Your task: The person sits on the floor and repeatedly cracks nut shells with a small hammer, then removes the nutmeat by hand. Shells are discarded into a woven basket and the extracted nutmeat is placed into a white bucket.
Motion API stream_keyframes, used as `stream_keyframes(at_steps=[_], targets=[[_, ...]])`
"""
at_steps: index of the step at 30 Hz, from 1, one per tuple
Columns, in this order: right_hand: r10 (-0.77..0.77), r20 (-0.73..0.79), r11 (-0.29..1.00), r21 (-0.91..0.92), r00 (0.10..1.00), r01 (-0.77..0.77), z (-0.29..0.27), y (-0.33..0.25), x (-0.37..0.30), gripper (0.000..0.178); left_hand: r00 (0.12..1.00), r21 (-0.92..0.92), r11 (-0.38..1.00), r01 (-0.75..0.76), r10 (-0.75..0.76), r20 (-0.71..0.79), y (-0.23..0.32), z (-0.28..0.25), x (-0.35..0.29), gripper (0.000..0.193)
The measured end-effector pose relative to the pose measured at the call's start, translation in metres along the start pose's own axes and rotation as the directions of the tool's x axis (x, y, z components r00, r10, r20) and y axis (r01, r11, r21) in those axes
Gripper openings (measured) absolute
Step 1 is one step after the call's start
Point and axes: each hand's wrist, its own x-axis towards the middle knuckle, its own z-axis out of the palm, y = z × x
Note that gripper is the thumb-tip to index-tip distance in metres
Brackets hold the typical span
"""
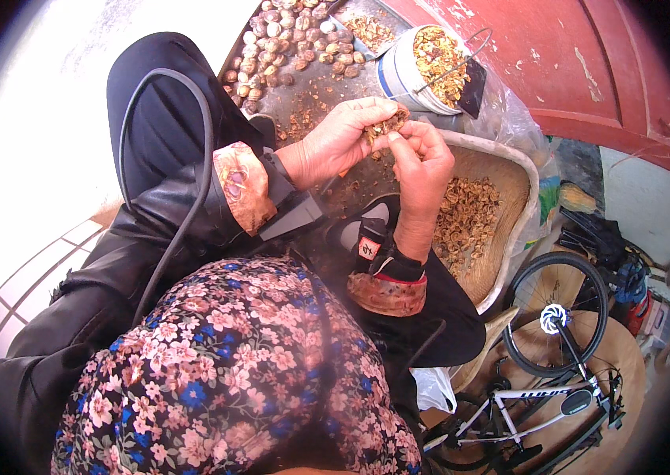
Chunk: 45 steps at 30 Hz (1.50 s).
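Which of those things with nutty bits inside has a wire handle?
The round white bucket near the top: a thin wire handle arches over it. The others show none; the wide basket just has a pale rim.

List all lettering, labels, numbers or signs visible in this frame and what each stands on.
White bicycle frame tube: large dark lettering, not copied out here.
Dark oval part on the bicycle: faint light marks, too small to read.
White and red-orange label on the dark strap at the right hand's wrist: small dark marks, not copied out here.
I can make out no other lettering.
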Motion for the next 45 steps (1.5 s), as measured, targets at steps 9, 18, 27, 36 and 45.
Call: stream_keyframes(at_steps=[9, 18, 27, 36, 45], targets=[[0.008, 0.300, 0.614, 0.752, 0.954, -0.241, -0.008, 0.014, 0.003, 0.017, 0.993, -0.124, 0.991, 0.057, -0.069, -0.091, 0.005, 0.002, -0.001, 0.017], [0.109, 0.234, 0.782, 0.580, 0.966, -0.229, -0.010, 0.016, 0.004, 0.015, 0.999, 0.160, 0.986, 0.038, -0.036, -0.016, 0.006, 0.004, -0.003, 0.015], [0.097, 0.268, 0.782, 0.575, 0.959, -0.240, -0.008, 0.015, 0.003, 0.013, 0.995, 0.383, 0.918, -0.103, 0.102, 0.022, 0.004, 0.002, -0.003, 0.008], [0.033, 0.402, 0.660, 0.679, 0.915, -0.322, -0.011, 0.017, 0.005, 0.014, 1.000, 0.242, 0.970, -0.003, -0.003, 0.023, 0.006, 0.001, -0.001, 0.010], [-0.020, 0.431, 0.614, 0.717, 0.902, -0.329, -0.012, 0.021, 0.005, 0.015, 0.997, 0.272, 0.960, -0.073, 0.061, 0.054, 0.007, 0.007, -0.004, 0.011]])
